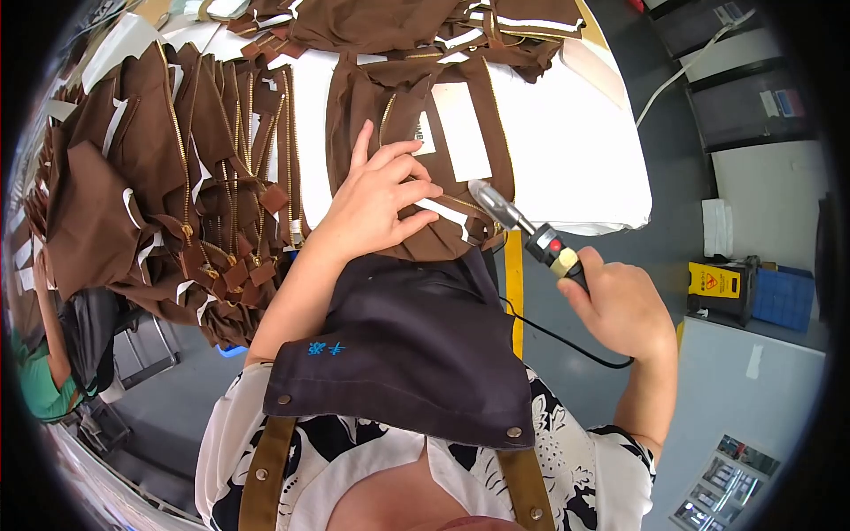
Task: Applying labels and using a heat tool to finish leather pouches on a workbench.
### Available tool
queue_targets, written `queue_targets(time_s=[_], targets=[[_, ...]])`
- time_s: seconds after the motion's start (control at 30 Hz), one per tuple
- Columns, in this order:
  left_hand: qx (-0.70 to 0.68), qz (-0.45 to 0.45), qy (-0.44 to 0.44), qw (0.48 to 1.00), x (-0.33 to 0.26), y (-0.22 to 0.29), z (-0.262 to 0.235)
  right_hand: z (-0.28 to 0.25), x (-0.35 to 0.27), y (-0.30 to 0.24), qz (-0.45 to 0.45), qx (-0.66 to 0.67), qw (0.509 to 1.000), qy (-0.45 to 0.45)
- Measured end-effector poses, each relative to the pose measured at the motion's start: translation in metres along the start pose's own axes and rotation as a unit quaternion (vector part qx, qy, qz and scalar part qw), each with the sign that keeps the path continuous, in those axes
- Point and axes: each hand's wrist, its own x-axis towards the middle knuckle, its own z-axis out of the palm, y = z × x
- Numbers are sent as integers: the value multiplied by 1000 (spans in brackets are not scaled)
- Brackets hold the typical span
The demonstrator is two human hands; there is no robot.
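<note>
A dark purplish bib apron (407, 363) with blue embroidery (326, 348), brown straps (266, 496) and metal snaps (262, 475) covers a black-and-white floral-print blouse (562, 451).

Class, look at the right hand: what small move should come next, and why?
Perhaps ease the tool closer to the brown fabric: the right hand holds it with its metal tip near the white rectangle, while the left hand spreads over that fabric.

Counting one left hand (385, 203), one right hand (627, 305); one metal-tipped tool (543, 242); one yellow floor sign (713, 280); two brown straps (268, 465); four metal studs (513, 432); brown zippered pieces (150, 186) overlap way too much to count, tbh
</note>
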Motion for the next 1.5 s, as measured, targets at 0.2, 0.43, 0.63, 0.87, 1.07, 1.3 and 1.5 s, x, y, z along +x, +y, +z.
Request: queue_targets(time_s=[0.2, 0.43, 0.63, 0.87, 1.07, 1.3, 1.5], targets=[[0, 0, -5, 1000, 1, 0, 0, 56, 14, -16, 57, 228, 966, 108], [1, -5, -10, 1000, 2, 1, -1, 102, 42, -43, 38, 149, 978, 143], [-1, -4, -9, 1000, 2, 2, -2, 79, 57, -53, 49, 126, 981, 139], [-3, -3, -5, 1000, 1, 0, 0, 33, 107, -50, 37, 130, 984, 116], [-5, 2, -6, 1000, 2, 0, 0, 30, 150, -55, 50, 151, 974, 163], [-1, 1, -1, 1000, -1, 0, 0, 35, 139, -55, 68, 184, 972, 130], [-3, -6, -2, 1000, -1, 1, -2, 54, 112, -57, 76, 161, 978, 109]])
